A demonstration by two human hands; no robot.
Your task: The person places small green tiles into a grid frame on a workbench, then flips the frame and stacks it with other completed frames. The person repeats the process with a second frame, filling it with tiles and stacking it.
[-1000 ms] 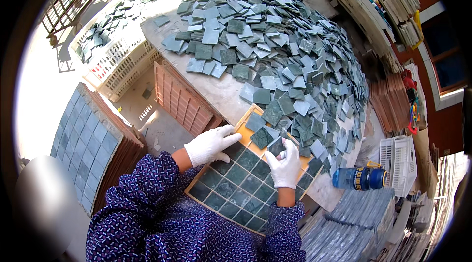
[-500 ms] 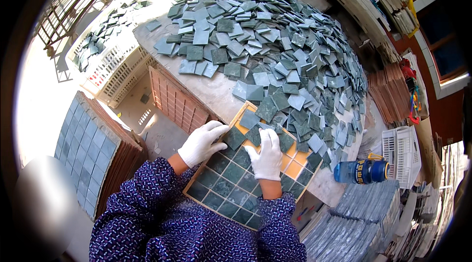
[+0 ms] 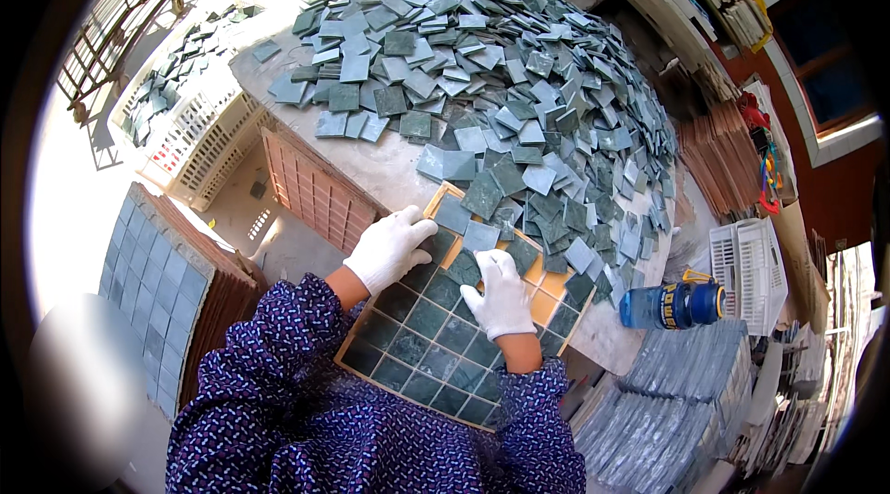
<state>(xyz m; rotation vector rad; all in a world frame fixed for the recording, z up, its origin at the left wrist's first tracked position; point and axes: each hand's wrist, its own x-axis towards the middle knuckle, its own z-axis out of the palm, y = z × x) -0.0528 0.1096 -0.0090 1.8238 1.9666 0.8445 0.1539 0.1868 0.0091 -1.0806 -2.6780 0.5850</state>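
Note:
A wooden-framed grid tray lies tilted before me, most of its squares filled with dark green stone tiles. My left hand, in a white glove, is at the tray's upper left edge, its thumb and fingers closed about a dark tile. My right hand, also gloved, has its bent fingertips and thumb on another green tile among the upper squares. Just beyond those fingers a paler loose tile lies over the grid. Orange-yellow base shows in several bare squares.
A large heap of loose tiles covers the table beyond the tray. At left stand a stack of tiled panels, a red-brown grid tray and a white crate. A blue bottle and wrapped tile stacks are at right.
My right fingers have drawn slightly back toward me, uncovering more of the paler loose tile. My left hand stays at the tray's upper left edge. The whole view has shifted a little.

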